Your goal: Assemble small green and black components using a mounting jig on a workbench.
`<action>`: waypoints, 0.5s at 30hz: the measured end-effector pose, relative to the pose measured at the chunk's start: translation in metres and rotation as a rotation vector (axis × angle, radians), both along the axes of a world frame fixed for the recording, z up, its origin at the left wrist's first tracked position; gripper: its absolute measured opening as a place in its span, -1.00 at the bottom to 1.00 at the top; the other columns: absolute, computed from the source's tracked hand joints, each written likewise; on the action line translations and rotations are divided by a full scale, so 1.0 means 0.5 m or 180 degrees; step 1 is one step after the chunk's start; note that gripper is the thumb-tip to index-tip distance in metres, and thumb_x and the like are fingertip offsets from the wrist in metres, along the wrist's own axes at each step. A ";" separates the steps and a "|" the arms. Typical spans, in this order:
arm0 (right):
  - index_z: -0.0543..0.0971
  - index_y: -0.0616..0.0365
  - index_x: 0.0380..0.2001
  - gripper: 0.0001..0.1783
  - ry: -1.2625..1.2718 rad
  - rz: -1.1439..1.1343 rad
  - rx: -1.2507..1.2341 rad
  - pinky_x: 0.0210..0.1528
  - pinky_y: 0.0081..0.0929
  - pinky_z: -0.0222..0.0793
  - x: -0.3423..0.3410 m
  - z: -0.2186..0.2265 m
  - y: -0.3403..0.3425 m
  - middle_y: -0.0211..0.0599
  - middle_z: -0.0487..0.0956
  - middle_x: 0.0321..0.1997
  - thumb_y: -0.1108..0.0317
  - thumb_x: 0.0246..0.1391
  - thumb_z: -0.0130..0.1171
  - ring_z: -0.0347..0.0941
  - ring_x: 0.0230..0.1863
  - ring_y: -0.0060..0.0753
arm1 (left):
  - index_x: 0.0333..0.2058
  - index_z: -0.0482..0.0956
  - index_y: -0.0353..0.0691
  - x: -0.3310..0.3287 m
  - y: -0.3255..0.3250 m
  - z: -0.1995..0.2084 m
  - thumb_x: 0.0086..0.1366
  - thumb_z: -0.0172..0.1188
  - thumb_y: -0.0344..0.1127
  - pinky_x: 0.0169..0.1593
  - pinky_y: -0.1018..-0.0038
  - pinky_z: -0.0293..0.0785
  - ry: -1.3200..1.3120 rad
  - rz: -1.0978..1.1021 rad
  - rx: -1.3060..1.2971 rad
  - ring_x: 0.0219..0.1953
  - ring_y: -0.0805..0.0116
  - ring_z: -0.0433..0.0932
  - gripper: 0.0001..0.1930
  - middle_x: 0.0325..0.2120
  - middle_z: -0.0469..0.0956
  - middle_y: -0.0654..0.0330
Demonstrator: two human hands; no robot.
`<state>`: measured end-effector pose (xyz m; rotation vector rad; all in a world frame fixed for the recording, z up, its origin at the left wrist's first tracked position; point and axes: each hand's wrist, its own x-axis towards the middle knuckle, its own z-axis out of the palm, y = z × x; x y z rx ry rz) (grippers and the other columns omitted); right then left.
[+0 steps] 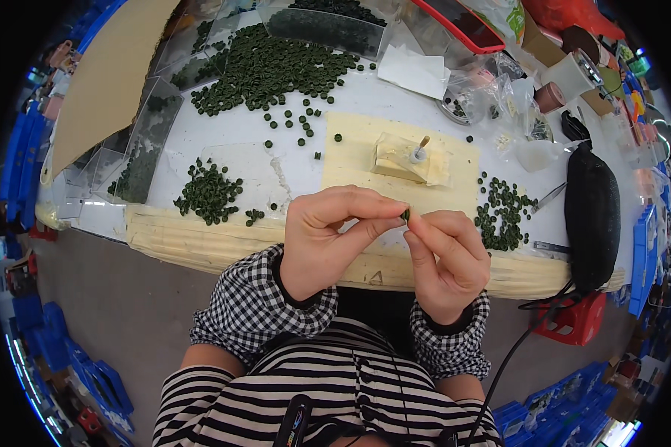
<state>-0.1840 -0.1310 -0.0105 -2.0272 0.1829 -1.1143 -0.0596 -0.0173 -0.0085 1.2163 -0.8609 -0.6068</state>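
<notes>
Between my two hands, over the table's front edge, is a small dark green round piece [405, 215]. My left hand [322, 237] pinches it from the left with thumb and forefinger. From the other side my right hand [452, 259] closes thumb and forefinger on it, hiding part of it. Just beyond lies a cream sheet [350, 153] bearing a taped block [399, 165] with a short upright peg [423, 144]. Loose green pieces form a small heap [207, 192] to the left and another group [503, 216] to the right of my hands.
A large heap of green pieces [257, 67] covers the far left, beside clear plastic trays [155, 123] and cardboard [108, 86]. A red-edged phone [466, 26], white tissue [414, 71] and plastic bags are at the back. Tweezers [549, 197] and a black pouch [593, 208] lie right.
</notes>
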 end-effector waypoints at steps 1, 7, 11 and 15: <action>0.66 0.23 -0.17 -0.61 -0.0014 -0.0005 0.0032 -0.40 -0.61 0.37 0.001 0.000 0.001 -0.29 0.55 -0.38 0.70 -0.16 0.32 0.46 -0.42 -0.45 | -0.23 0.65 -0.36 -0.001 0.000 0.000 0.16 0.21 -0.67 -0.12 0.53 0.54 0.0068 0.0032 0.0001 -0.21 0.37 0.61 -0.80 -0.27 0.63 0.05; 0.66 0.24 -0.16 -0.60 0.0016 0.0090 0.0171 -0.40 -0.63 0.37 -0.002 -0.002 -0.001 -0.27 0.55 -0.37 0.71 -0.16 0.31 0.46 -0.43 -0.47 | -0.23 0.65 -0.37 -0.003 0.000 -0.004 0.16 0.24 -0.62 -0.10 0.55 0.52 0.0490 -0.0022 -0.0049 -0.20 0.41 0.59 -0.82 -0.29 0.63 0.11; 0.66 0.25 -0.16 -0.60 0.0031 0.0101 0.0186 -0.40 -0.64 0.38 -0.002 -0.001 0.000 -0.27 0.55 -0.36 0.72 -0.16 0.30 0.47 -0.42 -0.47 | -0.22 0.63 -0.40 -0.004 0.001 -0.003 0.17 0.23 -0.63 -0.06 0.53 0.53 0.0660 -0.0084 -0.0092 -0.18 0.39 0.59 -0.82 -0.26 0.62 0.09; 0.66 0.25 -0.16 -0.60 0.0007 0.0109 0.0167 -0.39 -0.64 0.39 -0.002 -0.002 -0.001 -0.27 0.55 -0.36 0.72 -0.16 0.30 0.48 -0.40 -0.47 | -0.21 0.63 -0.41 -0.003 0.002 -0.005 0.18 0.22 -0.63 -0.05 0.52 0.53 0.0687 -0.0122 -0.0082 -0.17 0.38 0.59 -0.82 -0.25 0.62 0.08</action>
